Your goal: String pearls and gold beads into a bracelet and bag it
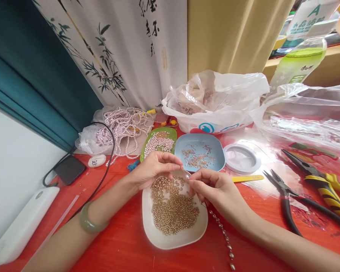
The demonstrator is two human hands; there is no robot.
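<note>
My left hand [161, 168] is closed in a pinch above the far rim of a white dish [174, 241] of small gold beads [172, 211]. A thin pale strand runs from its fingertips to my right hand [209, 185], which pinches the strand's other end beside a small shiny bead [187, 176]. From under my right hand a string of silvery beads [222, 230] trails down over the red table. What exactly sits between the left fingertips is too small to make out.
Behind the white dish stand a green dish [172, 151] of pink beads and a blue dish [219, 158] of small metal pieces. Farther right lie a yellow tweezer-like strip [248, 178], a spool [257, 162] and black-handled pliers [286, 196]. Pearl strands [119, 124] heap at left.
</note>
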